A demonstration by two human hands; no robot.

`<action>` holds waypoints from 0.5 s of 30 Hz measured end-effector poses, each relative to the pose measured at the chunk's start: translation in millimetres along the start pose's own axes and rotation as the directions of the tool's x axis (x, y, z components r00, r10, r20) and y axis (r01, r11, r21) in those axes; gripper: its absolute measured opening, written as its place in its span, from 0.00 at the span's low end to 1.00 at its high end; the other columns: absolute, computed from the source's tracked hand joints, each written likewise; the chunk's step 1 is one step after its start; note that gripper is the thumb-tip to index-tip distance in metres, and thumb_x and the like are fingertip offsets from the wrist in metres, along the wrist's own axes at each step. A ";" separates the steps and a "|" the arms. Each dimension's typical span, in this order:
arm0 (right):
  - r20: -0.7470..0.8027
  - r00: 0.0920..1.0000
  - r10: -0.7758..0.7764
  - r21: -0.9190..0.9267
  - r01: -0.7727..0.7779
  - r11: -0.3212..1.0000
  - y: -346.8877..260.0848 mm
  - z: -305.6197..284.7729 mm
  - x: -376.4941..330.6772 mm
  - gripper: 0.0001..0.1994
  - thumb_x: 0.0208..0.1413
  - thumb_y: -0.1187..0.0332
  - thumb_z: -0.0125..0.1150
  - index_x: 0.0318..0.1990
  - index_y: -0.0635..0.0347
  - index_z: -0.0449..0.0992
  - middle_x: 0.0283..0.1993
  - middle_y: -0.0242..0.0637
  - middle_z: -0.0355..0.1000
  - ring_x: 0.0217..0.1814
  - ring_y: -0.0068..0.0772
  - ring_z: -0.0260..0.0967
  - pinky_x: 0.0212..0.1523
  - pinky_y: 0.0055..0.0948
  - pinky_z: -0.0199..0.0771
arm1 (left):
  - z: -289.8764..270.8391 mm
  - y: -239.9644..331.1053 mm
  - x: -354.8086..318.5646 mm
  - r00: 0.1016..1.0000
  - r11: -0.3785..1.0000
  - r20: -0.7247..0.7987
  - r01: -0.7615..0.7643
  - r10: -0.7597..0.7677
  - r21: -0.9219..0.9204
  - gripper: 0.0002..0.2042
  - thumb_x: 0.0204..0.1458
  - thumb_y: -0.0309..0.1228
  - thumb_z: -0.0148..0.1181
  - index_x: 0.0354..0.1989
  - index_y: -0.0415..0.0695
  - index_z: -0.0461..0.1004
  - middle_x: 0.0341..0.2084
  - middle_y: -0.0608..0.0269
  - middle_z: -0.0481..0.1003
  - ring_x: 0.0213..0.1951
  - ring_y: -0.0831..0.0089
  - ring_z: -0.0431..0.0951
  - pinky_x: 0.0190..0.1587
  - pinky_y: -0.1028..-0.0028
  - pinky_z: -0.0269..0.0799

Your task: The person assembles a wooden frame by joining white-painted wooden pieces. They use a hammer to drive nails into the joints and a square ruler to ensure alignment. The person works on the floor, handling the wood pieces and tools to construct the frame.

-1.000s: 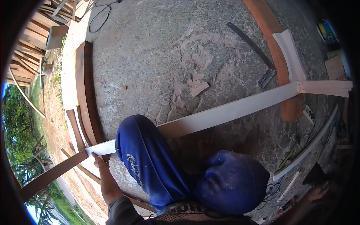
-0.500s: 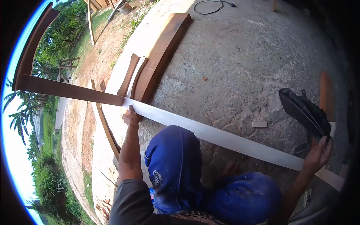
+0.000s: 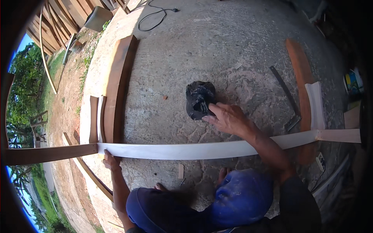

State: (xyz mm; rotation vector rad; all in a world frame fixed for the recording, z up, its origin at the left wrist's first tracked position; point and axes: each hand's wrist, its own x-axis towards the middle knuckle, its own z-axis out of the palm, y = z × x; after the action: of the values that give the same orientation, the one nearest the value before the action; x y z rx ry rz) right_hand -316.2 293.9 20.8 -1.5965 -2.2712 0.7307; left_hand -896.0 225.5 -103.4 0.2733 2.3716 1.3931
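A long pale board (image 3: 186, 151) lies crosswise in front of my knees, its left end meeting a dark brown board (image 3: 50, 153). My left hand (image 3: 111, 160) grips the pale board's near edge close to that joint. Over the board reaches my right arm, and my right hand (image 3: 229, 118) is closed on the edge of a black plastic bag (image 3: 199, 95). The bag is crumpled, and what is inside cannot be made out. At its right end, the pale board meets another light wooden piece (image 3: 338, 135).
A thick brown beam (image 3: 123, 85) lies at the left beside short curved wooden pieces (image 3: 97, 118). To the right are a reddish-brown beam (image 3: 300, 66), a pale curved piece (image 3: 315, 105) and a dark metal square (image 3: 285, 89). A black cable (image 3: 151, 15) rests on the concrete farther off.
My right hand has brought the black bag from the far right to the middle, beyond the board. My view has turned to the right. My left hand stays at the board joint.
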 end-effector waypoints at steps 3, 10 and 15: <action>0.014 0.992 0.122 0.123 -0.122 0.985 2.1 -3.4 11.4 0.20 0.68 0.54 0.52 0.53 0.61 0.76 0.39 0.53 0.79 0.42 0.57 0.79 0.44 0.46 0.78 | 2.9 3.3 -7.5 0.999 1.000 -0.038 0.009 -0.010 -0.028 0.42 0.57 0.54 0.64 0.60 0.23 0.57 0.46 0.39 0.74 0.40 0.55 0.83 0.35 0.61 0.85; 0.019 0.983 -0.181 -0.575 0.159 0.802 21.3 42.3 75.8 0.07 0.55 0.71 0.59 0.27 0.60 0.81 0.35 0.48 0.77 0.34 0.46 0.79 0.32 0.43 0.79 | -1.9 1.9 -15.9 0.972 0.924 -0.205 -0.026 0.113 0.383 0.45 0.50 0.64 0.62 0.68 0.40 0.63 0.60 0.34 0.68 0.60 0.41 0.71 0.62 0.53 0.69; 0.128 0.939 -0.320 -0.373 0.345 0.861 64.2 110.4 117.1 0.09 0.55 0.72 0.53 0.28 0.62 0.79 0.39 0.48 0.72 0.49 0.48 0.73 0.44 0.46 0.77 | 0.1 -21.6 6.2 0.936 0.868 -0.168 -0.204 0.308 0.452 0.41 0.53 0.62 0.60 0.69 0.47 0.64 0.61 0.41 0.68 0.66 0.43 0.64 0.67 0.49 0.59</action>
State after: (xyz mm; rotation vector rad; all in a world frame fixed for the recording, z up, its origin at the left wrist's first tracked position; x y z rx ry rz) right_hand -360.9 392.9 -114.1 -1.2724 -2.7738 0.2483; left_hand -901.2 217.2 -123.6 0.5942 2.9231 1.0306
